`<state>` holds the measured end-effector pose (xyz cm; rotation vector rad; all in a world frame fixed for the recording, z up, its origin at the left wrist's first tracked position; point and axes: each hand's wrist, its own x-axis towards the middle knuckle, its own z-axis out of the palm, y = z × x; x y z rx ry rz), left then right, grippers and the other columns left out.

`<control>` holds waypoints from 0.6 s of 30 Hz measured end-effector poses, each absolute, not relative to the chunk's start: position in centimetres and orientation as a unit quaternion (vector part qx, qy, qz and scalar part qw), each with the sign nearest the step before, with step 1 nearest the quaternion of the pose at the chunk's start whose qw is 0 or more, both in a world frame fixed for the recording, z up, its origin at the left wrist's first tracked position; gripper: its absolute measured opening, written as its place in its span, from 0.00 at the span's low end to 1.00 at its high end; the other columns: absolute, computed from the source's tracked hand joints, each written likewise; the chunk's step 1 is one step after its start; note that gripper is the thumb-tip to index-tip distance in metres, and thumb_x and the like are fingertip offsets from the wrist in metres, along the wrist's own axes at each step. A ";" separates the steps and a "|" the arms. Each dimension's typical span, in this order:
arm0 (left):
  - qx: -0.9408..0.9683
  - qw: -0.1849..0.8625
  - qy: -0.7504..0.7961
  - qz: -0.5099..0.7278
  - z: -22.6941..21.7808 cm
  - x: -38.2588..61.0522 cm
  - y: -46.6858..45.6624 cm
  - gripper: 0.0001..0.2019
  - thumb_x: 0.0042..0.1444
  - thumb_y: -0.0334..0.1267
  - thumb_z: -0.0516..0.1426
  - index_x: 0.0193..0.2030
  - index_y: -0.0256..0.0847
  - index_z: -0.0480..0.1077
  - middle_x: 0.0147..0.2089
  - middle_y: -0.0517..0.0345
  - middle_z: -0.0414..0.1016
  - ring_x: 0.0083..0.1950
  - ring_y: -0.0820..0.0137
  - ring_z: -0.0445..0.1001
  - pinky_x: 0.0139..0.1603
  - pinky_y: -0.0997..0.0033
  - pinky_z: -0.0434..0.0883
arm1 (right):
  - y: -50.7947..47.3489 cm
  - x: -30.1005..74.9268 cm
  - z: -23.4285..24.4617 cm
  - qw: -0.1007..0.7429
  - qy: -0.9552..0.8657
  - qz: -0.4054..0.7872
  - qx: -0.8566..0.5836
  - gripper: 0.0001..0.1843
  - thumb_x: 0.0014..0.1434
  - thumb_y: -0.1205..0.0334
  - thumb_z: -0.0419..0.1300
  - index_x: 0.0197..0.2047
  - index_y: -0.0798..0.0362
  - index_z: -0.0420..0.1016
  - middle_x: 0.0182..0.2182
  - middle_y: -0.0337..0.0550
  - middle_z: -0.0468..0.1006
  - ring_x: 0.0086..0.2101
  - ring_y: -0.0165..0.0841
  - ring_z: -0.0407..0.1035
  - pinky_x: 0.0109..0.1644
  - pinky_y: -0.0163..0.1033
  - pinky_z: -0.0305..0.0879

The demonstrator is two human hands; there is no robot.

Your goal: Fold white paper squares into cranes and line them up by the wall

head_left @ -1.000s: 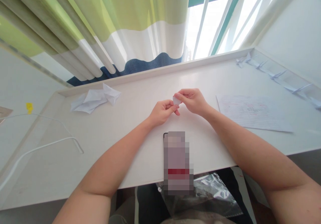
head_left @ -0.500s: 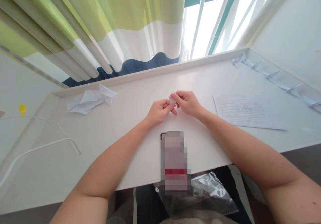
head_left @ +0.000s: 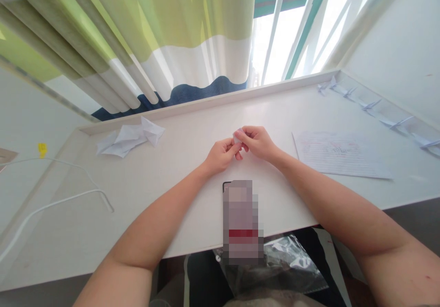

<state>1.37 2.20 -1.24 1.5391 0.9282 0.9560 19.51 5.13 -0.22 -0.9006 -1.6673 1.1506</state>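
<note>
Between my two hands is a small folded piece of white paper [head_left: 237,138], mostly covered by the fingers. My left hand [head_left: 222,154] is closed on its lower left side, thumb pressed toward the fingertips. From the upper right, my right hand [head_left: 257,141] pinches the same paper between thumb and index finger. Both hands are held over the middle of the white desk [head_left: 185,206]. Nearer to me, a phone [head_left: 240,215], blurred out by large pixels, lies at the desk's front edge.
Folded white papers [head_left: 130,137] are heaped at the back left. A lined sheet with writing [head_left: 340,153] lies right of my hands. Folded paper shapes [head_left: 373,105] run along the right wall. A white cable [head_left: 68,194] crosses the left side; a clear plastic bag [head_left: 292,261] sits on my lap.
The view has shifted slightly, so most things on the left appear a little further right. Both hands keep nearly the same pose around the folded paper.
</note>
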 end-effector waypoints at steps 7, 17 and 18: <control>0.648 0.489 0.429 0.397 -1.4 1.6 2.3 0.28 0.65 0.68 0.64 0.31 0.43 0.71 0.24 0.57 0.77 0.28 0.69 0.74 0.36 0.65 0.71 | 5.7 18.9 -1.2 0.468 -0.649 0.479 -0.361 0.30 0.63 0.30 0.68 0.33 0.50 0.74 0.20 0.35 0.73 0.21 0.28 0.63 0.26 0.37 0.57; 0.662 0.489 0.425 0.378 0.5 1.1 1.4 0.33 0.55 0.74 0.66 0.28 0.40 0.73 0.26 0.55 0.77 0.29 0.70 0.71 0.38 0.65 0.68 | 3.4 18.0 -0.1 0.482 -0.570 0.496 -0.444 0.27 0.62 0.37 0.72 0.29 0.50 0.70 0.18 0.34 0.71 0.19 0.25 0.61 0.23 0.34 0.56; 0.668 0.481 0.429 0.373 0.9 1.0 0.9 0.33 0.54 0.73 0.67 0.28 0.40 0.74 0.27 0.54 0.77 0.30 0.70 0.71 0.39 0.65 0.68 | 2.7 18.1 0.0 0.481 -0.571 0.496 -0.443 0.27 0.62 0.36 0.71 0.30 0.50 0.70 0.18 0.33 0.71 0.19 0.25 0.61 0.22 0.34 0.56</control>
